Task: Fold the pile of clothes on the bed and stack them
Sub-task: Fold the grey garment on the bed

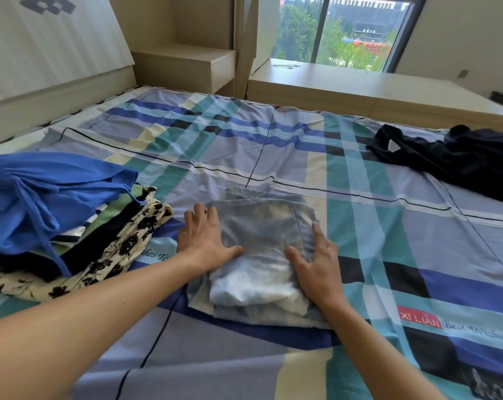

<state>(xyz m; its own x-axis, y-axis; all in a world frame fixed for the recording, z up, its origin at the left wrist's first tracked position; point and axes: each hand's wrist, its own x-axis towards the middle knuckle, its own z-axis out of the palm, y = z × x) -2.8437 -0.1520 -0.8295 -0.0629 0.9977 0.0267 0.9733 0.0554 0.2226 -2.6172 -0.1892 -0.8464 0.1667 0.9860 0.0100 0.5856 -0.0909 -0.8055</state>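
Observation:
A folded pale grey-blue garment (pixel 261 246) lies in the middle of the bed on the plaid sheet (pixel 389 226). My left hand (pixel 205 241) rests flat on its left edge with fingers straight. My right hand (pixel 316 261) lies flat on its right edge, fingers spread. To the left sits a pile of clothes: a bright blue garment (pixel 48 197) on top, a cream one with black flowers (pixel 108 255) under it, and a green striped piece between them. A black garment (pixel 461 160) lies crumpled at the far right of the bed.
A headboard (pixel 42 67) runs along the left. A wooden nightstand (pixel 186 64) stands at the back, and a low wooden bench (pixel 360 88) sits under the window beyond the bed's far edge. Open sheet stretches behind and to the right of the folded garment.

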